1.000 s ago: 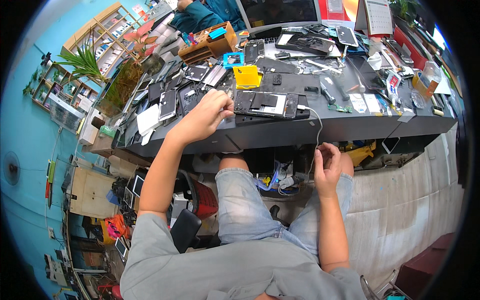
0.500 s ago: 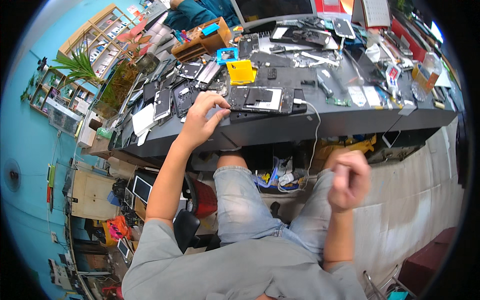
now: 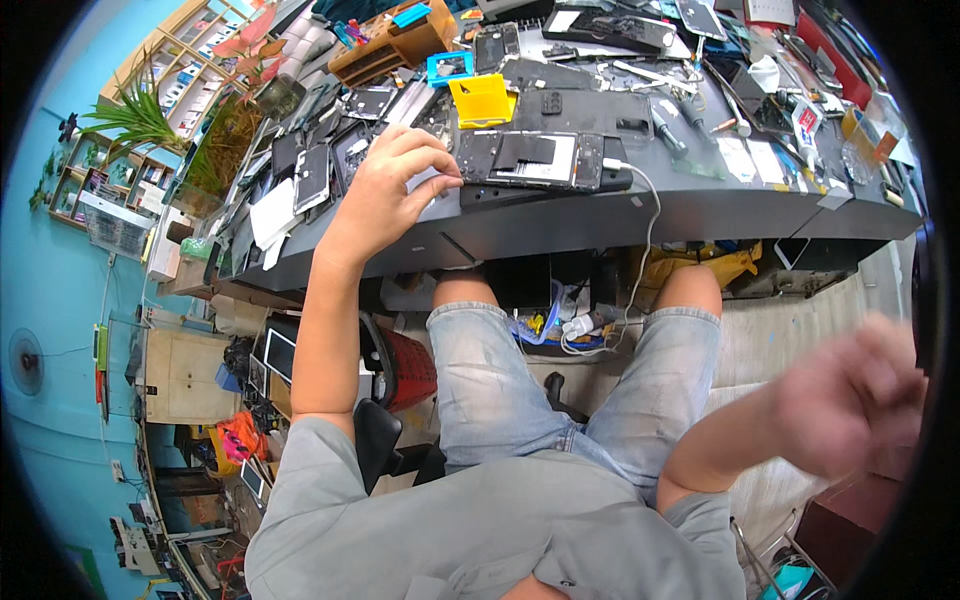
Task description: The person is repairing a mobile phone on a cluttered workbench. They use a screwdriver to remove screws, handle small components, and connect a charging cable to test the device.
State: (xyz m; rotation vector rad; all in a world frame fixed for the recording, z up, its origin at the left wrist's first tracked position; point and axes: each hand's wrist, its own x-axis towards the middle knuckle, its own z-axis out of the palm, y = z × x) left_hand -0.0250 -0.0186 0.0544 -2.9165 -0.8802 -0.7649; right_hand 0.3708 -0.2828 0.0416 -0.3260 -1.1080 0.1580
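An opened phone (image 3: 530, 158) with its back off lies near the desk's front edge, a white battery area and dark parts showing. It rests on a dark flat piece, and a white cable (image 3: 640, 172) is plugged in at the right end. My left hand (image 3: 385, 195) is at the phone's left end, thumb and forefinger pinched at its corner; the exact contact is small and partly hidden. Far to the right and low, away from the desk, my right hand (image 3: 850, 400) is smeared by motion, its fingers unclear.
A yellow stand (image 3: 482, 101) and a blue holder (image 3: 450, 67) stand behind the phone. Phone parts and tools crowd the grey desk (image 3: 560, 220). A clear bottle (image 3: 860, 150) stands at the right. Below are a blue bin (image 3: 570, 325) and a red basket (image 3: 408, 365).
My right hand has swung outward to the right, away from my knee. My left hand stays at the phone's corner. The whole view has shifted, with the desk higher in it.
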